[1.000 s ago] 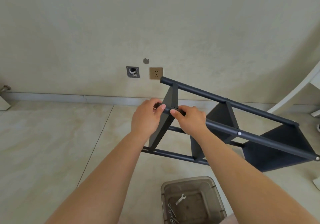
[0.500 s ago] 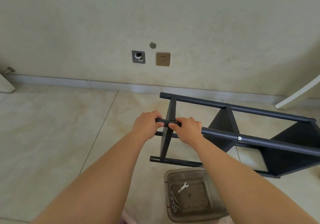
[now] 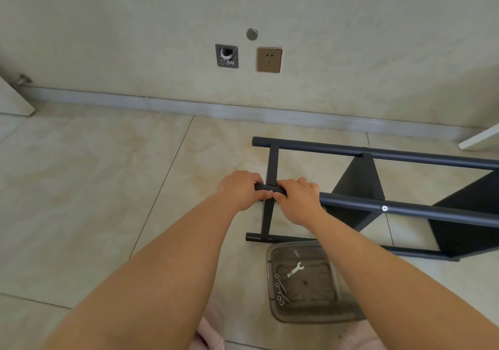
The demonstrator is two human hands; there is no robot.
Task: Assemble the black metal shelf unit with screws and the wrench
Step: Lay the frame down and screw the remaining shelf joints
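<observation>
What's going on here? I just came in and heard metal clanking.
A person is putting together a black metal shelf unit that lies on its side on the tiled floor. Both hands grip the near upper pole at its end: the left hand at the tip, the right hand just past the crossbar. The wrench and a few screws lie untouched in a clear plastic bin by the person's legs.
</observation>
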